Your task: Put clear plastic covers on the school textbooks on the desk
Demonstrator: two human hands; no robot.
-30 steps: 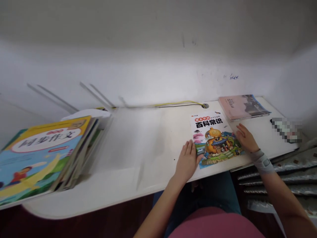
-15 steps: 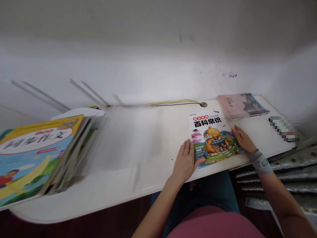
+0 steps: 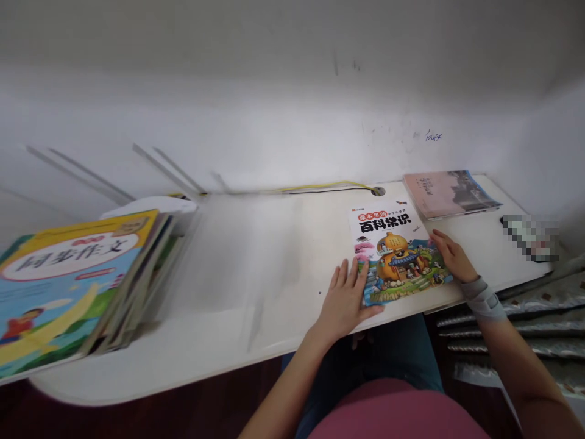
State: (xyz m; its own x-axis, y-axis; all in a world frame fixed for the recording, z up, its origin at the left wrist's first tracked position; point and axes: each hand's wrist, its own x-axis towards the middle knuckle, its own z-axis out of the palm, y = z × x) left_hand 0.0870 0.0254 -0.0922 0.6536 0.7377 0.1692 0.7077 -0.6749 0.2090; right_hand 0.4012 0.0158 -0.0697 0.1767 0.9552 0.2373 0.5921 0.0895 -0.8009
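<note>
A picture-covered paperback book with a golden gourd house on its cover lies shut near the desk's front edge. My left hand rests flat at its lower left corner, fingers spread and thumb along the bottom edge. At the right edge of the book is my right hand, its fingers stretched out against the side and a grey band on the wrist. Neither hand grips the book. Behind it to the right, a pink and grey book lies on what looks like several others.
A tall stack of books stands at the left of the white desk. A yellow cable runs along the wall into a round hole. A blurred-out phone-like object lies at the right end.
My left hand's fingers have spread apart and lie slightly onto the book's left edge. The book looks pushed very slightly; the view has shifted a little. My right hand stays at its edge.
</note>
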